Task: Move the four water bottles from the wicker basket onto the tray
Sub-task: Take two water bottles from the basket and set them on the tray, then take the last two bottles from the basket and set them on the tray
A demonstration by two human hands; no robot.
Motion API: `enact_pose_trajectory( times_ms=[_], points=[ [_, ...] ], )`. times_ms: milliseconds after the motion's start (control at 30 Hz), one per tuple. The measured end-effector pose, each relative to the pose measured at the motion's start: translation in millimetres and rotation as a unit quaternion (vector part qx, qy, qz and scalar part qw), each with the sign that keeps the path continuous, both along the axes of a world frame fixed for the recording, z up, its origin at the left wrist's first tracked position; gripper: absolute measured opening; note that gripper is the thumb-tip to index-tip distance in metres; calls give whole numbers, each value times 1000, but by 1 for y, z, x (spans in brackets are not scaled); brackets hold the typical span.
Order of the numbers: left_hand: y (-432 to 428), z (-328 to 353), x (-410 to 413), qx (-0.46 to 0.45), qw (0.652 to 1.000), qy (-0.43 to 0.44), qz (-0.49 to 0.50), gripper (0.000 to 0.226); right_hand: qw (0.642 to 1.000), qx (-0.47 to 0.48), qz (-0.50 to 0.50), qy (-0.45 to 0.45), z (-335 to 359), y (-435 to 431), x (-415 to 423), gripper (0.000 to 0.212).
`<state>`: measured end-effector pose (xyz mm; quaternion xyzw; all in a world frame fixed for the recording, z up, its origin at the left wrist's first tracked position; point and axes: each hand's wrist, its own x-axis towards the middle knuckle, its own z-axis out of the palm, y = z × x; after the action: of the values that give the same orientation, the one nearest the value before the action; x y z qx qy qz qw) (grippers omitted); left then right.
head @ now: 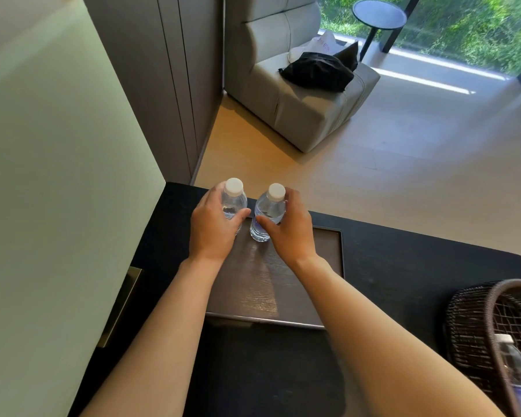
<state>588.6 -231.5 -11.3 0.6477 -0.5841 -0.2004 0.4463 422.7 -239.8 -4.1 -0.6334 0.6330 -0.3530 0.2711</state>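
Two clear water bottles with white caps stand upright at the far left end of the dark wooden tray [328, 266]. My left hand [212, 228] is wrapped around the left bottle [234, 195]. My right hand [289, 227] grips the right bottle [268, 210]. The two bottles stand close together, a small gap between them. The dark wicker basket [469, 323] sits at the right edge of the view, and at least one more bottle [516, 364] lies inside it, partly cut off by the frame.
The tray rests on a black tabletop [403, 266] with a rounded far right corner. A pale wall panel [57, 176] rises close on the left. Beyond the table are wooden floor, a grey armchair [298, 94] and a small round side table [379, 13].
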Motion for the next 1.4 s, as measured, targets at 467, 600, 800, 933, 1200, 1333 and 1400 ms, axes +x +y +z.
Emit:
enact_pose_trajectory(
  times_ms=[467,600,800,933,1200,1333,1400],
  points=[
    [25,3,4,40,999,-28,15,86,997,70,17,3,11,21,-10,90],
    [55,9,6,68,995,-42,58,90,994,99,-5,39,11,52,-31,100],
    [135,22,-24,111,991,-55,46,73,989,112,-16,100,13,134,-82,82],
    [203,29,-73,138,986,-92,-11,56,981,118,-9,153,21,204,-127,70],
    [335,43,-186,186,958,-191,-103,50,970,108,-7,216,43,344,-242,59],
    [383,55,-249,181,948,-226,-131,49,970,124,-17,208,50,405,-307,57],
    [399,60,-277,171,945,-236,-147,48,971,133,-28,195,54,429,-338,58]
  ],
)
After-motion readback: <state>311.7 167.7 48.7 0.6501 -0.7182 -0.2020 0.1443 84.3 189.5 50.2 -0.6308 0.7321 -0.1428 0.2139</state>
